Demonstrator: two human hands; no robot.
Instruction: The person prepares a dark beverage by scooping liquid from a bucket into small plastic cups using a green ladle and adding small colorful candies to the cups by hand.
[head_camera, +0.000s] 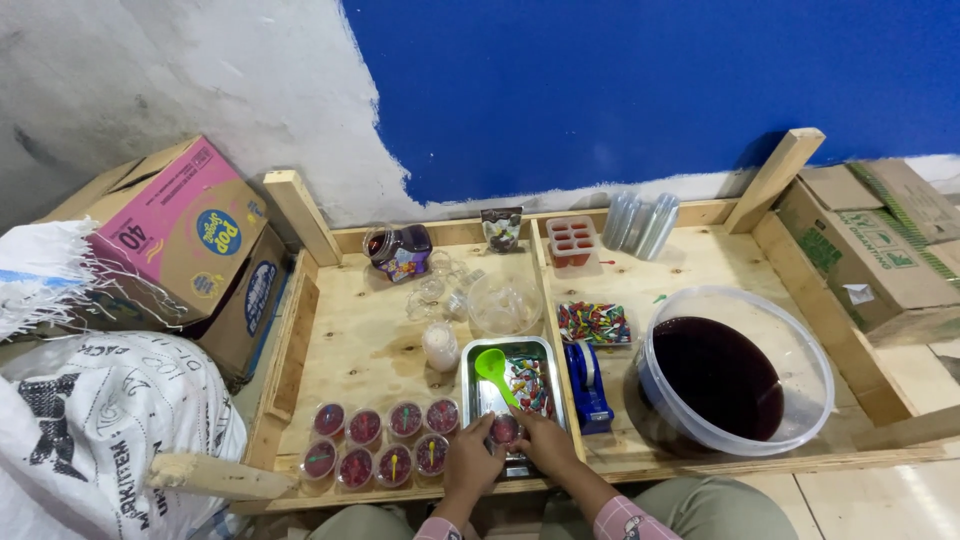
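Note:
Both my hands meet on one small clear cup of dark red jelly (504, 430) at the near edge of a metal tray (470, 385). My left hand (472, 460) grips its left side and my right hand (545, 446) its right side. A green plastic spoon (493, 367) and coloured little spoons in a packet lie in the tray. Left of my hands stand several filled jelly cups (385, 440) in two rows on the wooden table (350, 340).
A large clear tub of dark red liquid (735, 375) sits at the right, a blue tape dispenser (589, 385) beside the tray. Farther back are an empty clear bowl (505, 303), a dark jar (398, 250), stacked cups (640, 222), a red mould (572, 241). Cardboard boxes flank the table.

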